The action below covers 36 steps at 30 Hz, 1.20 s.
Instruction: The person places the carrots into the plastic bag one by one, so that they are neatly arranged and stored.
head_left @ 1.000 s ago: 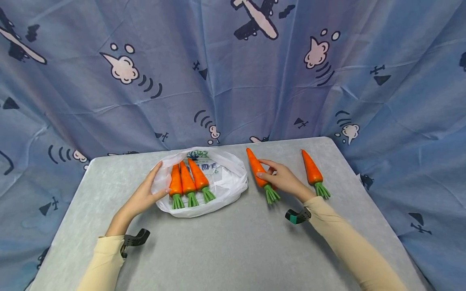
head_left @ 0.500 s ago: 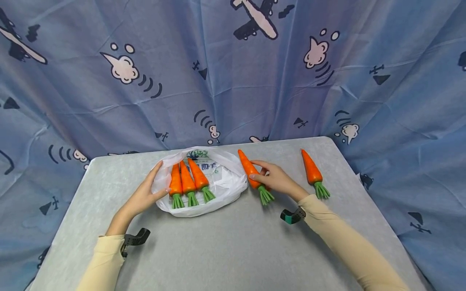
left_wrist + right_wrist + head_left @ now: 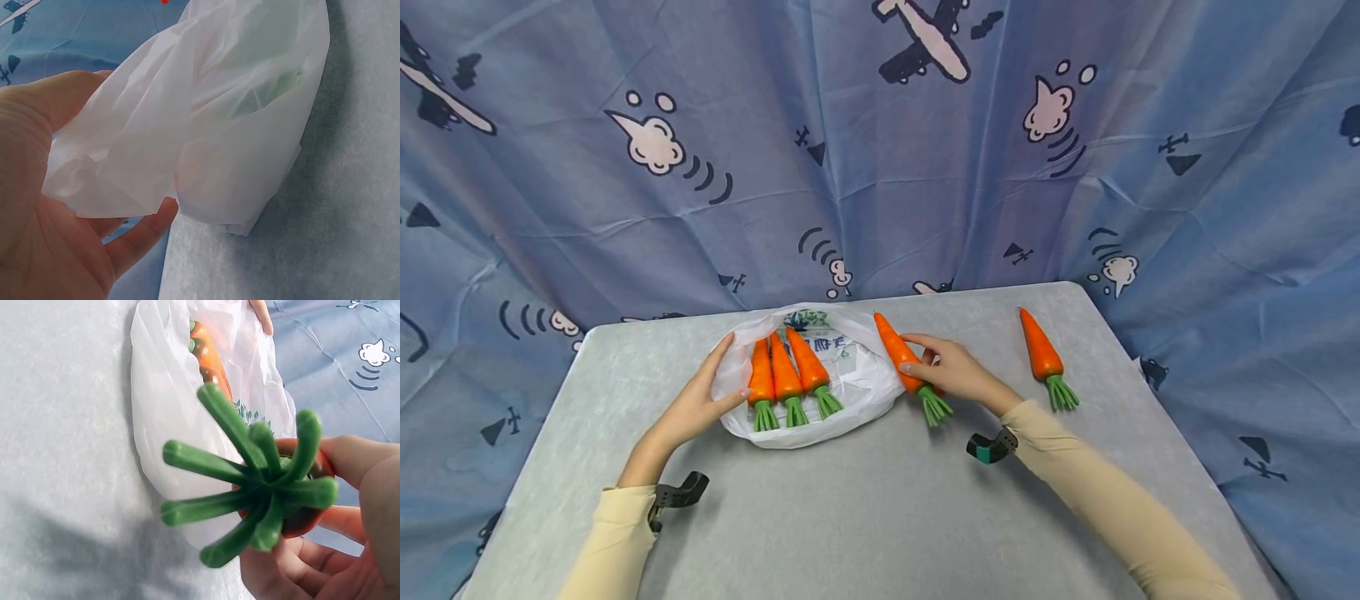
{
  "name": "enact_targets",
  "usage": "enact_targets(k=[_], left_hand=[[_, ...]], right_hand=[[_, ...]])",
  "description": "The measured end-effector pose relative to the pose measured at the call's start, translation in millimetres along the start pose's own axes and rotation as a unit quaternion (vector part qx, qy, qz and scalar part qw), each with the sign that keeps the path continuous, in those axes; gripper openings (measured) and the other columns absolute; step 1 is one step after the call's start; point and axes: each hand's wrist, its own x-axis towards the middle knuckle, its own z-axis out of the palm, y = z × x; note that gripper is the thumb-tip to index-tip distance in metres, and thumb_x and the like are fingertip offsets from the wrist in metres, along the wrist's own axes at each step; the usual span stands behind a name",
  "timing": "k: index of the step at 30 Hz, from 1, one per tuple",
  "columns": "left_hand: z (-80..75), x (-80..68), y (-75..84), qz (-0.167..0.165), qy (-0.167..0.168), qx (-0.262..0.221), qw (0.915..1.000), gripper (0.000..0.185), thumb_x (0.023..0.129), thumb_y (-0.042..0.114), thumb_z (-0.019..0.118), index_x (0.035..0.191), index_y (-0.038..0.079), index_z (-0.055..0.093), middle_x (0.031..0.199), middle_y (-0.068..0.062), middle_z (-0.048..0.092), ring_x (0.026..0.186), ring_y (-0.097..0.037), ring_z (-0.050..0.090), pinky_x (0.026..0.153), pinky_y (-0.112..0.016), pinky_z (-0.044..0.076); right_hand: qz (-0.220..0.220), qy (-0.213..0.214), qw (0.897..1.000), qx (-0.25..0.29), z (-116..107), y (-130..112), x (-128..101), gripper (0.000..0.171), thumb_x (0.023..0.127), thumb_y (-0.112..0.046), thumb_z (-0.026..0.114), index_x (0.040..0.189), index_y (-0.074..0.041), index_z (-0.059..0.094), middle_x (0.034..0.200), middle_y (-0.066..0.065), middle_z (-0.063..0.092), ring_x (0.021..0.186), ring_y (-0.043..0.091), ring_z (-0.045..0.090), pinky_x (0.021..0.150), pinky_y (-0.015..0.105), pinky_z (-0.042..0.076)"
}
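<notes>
A white plastic bag (image 3: 867, 402) lies with its mouth spread, and three orange carrots (image 3: 788, 375) with green stubs sit side by side in it. My left hand (image 3: 698, 402) holds the bag's left rim, thumb over the edge and fingers along the outside; the left wrist view shows the thin plastic (image 3: 144, 137) between them. My right hand (image 3: 958, 373) pinches another carrot (image 3: 893, 343) between thumb and fingers, its tip pointing away and overlapping the bag's right rim. In the right wrist view this carrot's green stems (image 3: 269, 484) hide most of its body.
One more carrot (image 3: 1041, 346) lies on the grey table (image 3: 865, 517), right of my right hand. A blue curtain (image 3: 880, 183) with plane prints hangs behind the table's back edge. Each wrist wears a dark band, the right one (image 3: 992, 446) partly green.
My right hand has carried its carrot leftward, from beside the bag to over the bag's right rim. My left hand and the bag have stayed in place.
</notes>
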Motion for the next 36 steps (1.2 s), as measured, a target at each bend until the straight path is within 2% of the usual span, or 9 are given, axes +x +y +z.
enact_targets(k=[8, 25, 29, 36], left_hand=[[0.2, 0.2, 0.7, 0.003, -0.002, -0.006, 1.0, 0.096, 0.093, 0.027, 0.07, 0.161, 0.025, 0.002, 0.167, -0.018, 0.006, 0.152, -0.047, 0.01, 0.119, -0.07, 0.016], [0.8, 0.3, 0.1, 0.003, 0.001, -0.003, 1.0, 0.096, 0.092, 0.027, 0.07, 0.161, 0.025, 0.003, 0.168, -0.018, 0.007, 0.152, -0.047, 0.012, 0.118, -0.07, 0.017], [0.6, 1.0, -0.3, 0.004, 0.001, -0.002, 1.0, 0.097, 0.092, 0.027, 0.07, 0.161, 0.025, 0.003, 0.167, -0.018, 0.007, 0.152, -0.047, 0.012, 0.119, -0.07, 0.016], [0.8, 0.7, -1.0, 0.002, 0.003, -0.004, 1.0, 0.096, 0.092, 0.027, 0.07, 0.161, 0.025, 0.003, 0.167, -0.019, 0.007, 0.152, -0.047, 0.012, 0.119, -0.069, 0.016]], right_hand=[[-0.012, -0.011, 1.0, 0.006, 5.7, -5.9, 3.6, 0.059, 0.093, -0.036, 0.068, 0.146, -0.017, 0.049, 0.082, 0.009, 0.059, 0.046, 0.014, 0.048, 0.046, 0.028, 0.047], [-0.025, -0.037, 0.999, -0.002, 23.4, -25.1, 20.4, 0.06, 0.093, -0.037, 0.068, 0.146, -0.018, 0.049, 0.078, 0.006, 0.057, 0.043, 0.011, 0.045, 0.045, 0.026, 0.044], [-0.024, -0.036, 0.999, -0.017, 26.5, -29.0, 26.4, 0.059, 0.093, -0.038, 0.067, 0.146, -0.018, 0.05, 0.078, 0.005, 0.058, 0.043, 0.01, 0.043, 0.045, 0.023, 0.041], [-0.015, -0.055, 0.998, -0.024, 30.2, -37.0, 37.3, 0.06, 0.092, -0.039, 0.068, 0.146, -0.018, 0.05, 0.078, 0.004, 0.055, 0.044, 0.011, 0.045, 0.044, 0.023, 0.043]])
